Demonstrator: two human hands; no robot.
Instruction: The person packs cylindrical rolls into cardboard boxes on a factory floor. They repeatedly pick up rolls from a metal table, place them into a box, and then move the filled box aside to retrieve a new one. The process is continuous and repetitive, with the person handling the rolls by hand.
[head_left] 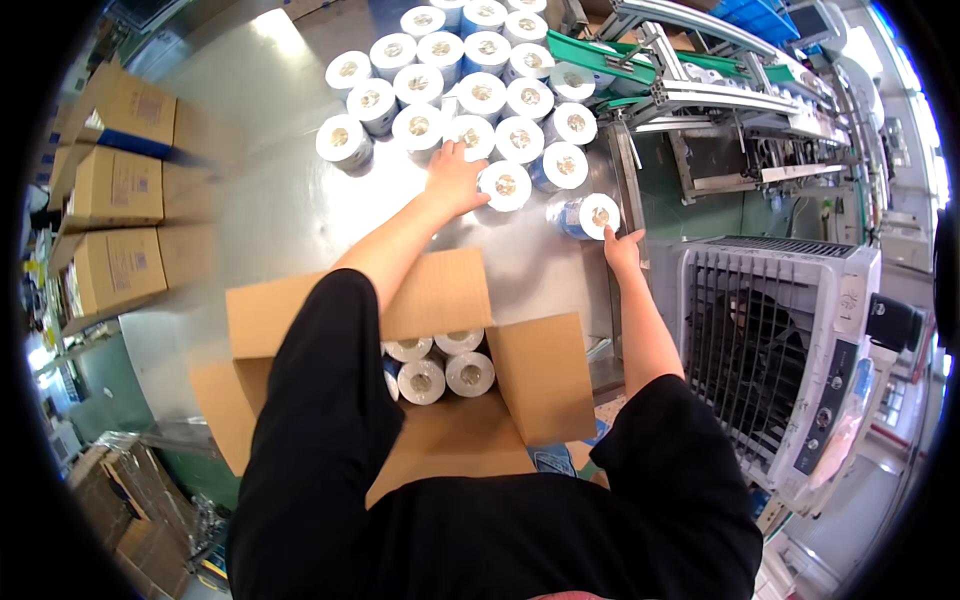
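My left hand (456, 184) reaches over the metal table with its fingers spread. Its fingertips touch a white wrapped roll (470, 138), and its thumb is beside another wrapped roll (505, 187). Farther right, my right hand (623, 247) has a finger against the near side of a separate roll (599, 214) near the table's right edge, its thumb stretched away. Both hands appear open, though some fingers are partly hidden. Close to my body is an open cardboard box (545, 380), its flaps folded out. Several rolls (422, 382) stand inside it; my left sleeve covers part of the box.
Many more upright rolls (419, 84) crowd the far part of the metal table (260, 170). A green conveyor (610, 62) with metal rails runs off at the far right. An air cooler (760, 350) stands at right. Packed cardboard boxes (118, 187) line the left.
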